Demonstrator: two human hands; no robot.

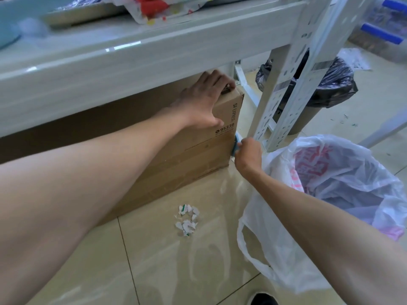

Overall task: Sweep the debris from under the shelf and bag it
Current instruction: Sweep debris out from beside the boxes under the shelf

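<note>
A small pile of torn white paper scraps (187, 220) lies on the beige tiled floor in front of a cardboard box (193, 150) that stands under the white metal shelf (132, 62). My left hand (204, 100) grips the box's top right corner, fingers curled over its upper edge. My right hand (247, 154) holds a small blue tool (236, 144), pressed against the box's lower right edge beside the shelf post; most of the tool is hidden. A white plastic bag (330, 216) with red print stands open on the floor at the right.
The perforated shelf post (286, 89) stands just right of the box. Behind it is a bin lined with a black bag (326, 84). Small specks of debris dot the floor at the far right. A dark shoe tip (263, 300) shows at the bottom edge.
</note>
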